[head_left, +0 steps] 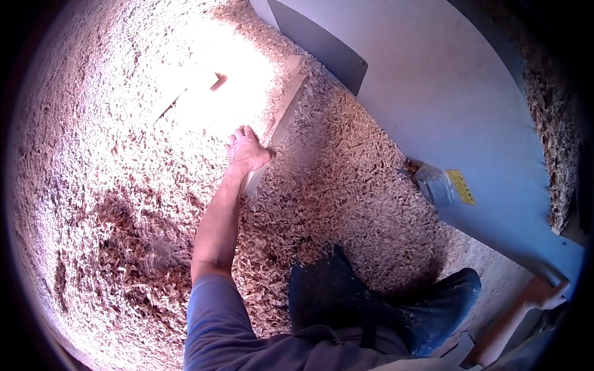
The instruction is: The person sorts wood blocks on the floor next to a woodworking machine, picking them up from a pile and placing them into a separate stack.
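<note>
My left hand (247, 153) reaches forward to a long pale wooden board (287, 111) lying slanted in wood shavings. Its fingers lie over the board toward the left, and the thumb is on the right side, gripping it. At the lower right, my right hand (546, 293) is closed at the near corner of a large blue-grey metal panel (458, 99). Part of that grip is dark and hard to make out.
Deep wood shavings (346, 198) cover the floor around my legs (334, 290). Another wood piece (218, 81) pokes out in the bright glare. A clear plastic guard (435, 184) and a yellow label (460, 187) sit on the panel's edge. A dark grey plate (328, 46) juts out beyond.
</note>
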{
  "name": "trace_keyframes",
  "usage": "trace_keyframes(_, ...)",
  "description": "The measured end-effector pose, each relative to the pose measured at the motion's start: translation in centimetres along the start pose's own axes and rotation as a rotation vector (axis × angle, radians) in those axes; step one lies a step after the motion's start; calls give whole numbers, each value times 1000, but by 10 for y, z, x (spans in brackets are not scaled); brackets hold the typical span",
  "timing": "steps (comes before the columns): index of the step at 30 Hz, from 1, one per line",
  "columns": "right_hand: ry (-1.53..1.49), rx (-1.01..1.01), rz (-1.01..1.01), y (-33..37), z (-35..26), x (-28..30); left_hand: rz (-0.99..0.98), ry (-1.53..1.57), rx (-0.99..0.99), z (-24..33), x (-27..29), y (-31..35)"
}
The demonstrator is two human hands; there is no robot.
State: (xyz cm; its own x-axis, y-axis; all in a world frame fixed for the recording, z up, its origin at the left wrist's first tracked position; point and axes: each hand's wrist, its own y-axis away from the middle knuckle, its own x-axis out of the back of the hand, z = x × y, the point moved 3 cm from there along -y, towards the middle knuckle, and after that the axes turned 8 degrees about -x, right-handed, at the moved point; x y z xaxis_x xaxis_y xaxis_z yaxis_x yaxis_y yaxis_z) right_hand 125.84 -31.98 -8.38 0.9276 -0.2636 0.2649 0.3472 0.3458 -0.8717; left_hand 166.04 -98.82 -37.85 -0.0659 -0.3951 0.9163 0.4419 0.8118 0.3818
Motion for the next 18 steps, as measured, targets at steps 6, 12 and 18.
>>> trace_keyframes(6, -218, 101, 208, -6, -25, 20, -97, -86, -77, 3, 9, 69)
trace_keyframes(12, -332, 68, 237, 7, 0, -18, -32, 54, -138, -13, 16, 75)
trace_keyframes(18, -293, 77, 76, -12, -25, 21, 75, 136, -179, -21, 31, 5)
